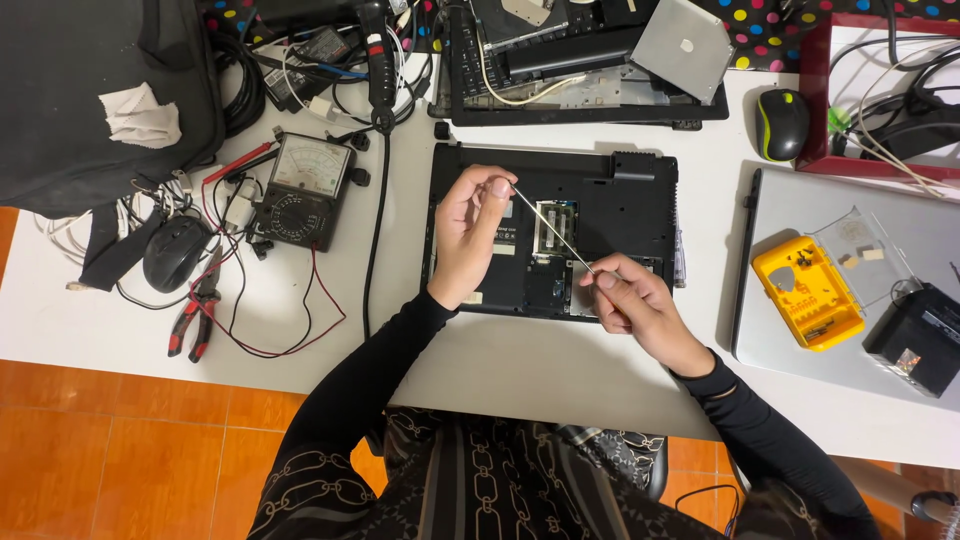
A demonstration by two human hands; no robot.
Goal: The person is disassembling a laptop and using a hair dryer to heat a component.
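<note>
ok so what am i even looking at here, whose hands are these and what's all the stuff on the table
This is one picture from a camera worn on a person's head, looking down at their own hands. The left hand and right hand each pinch one end of a thin metal rod, held over an upturned black laptop with a hatch open. It lies on a white table. To the left are an analog meter, red-handled pliers and a black mouse; to the right, a yellow bit case on a closed grey laptop.
</note>
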